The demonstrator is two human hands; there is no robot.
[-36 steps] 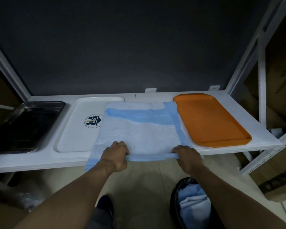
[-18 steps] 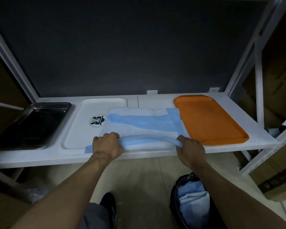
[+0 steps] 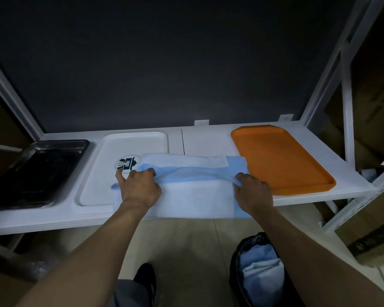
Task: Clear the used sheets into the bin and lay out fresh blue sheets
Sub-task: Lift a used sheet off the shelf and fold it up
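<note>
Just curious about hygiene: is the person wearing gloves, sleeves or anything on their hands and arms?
No. The left hand and right hand are bare: no gloves, rings or watch show. The left forearm and right forearm are uncovered too, no sleeve in view.

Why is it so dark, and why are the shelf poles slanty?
Head view: dim room, dark back panel fills the top; the wide-angle lens leans the white shelf posts outward; the blue sheet, left hand and right hand look sharp.
</note>
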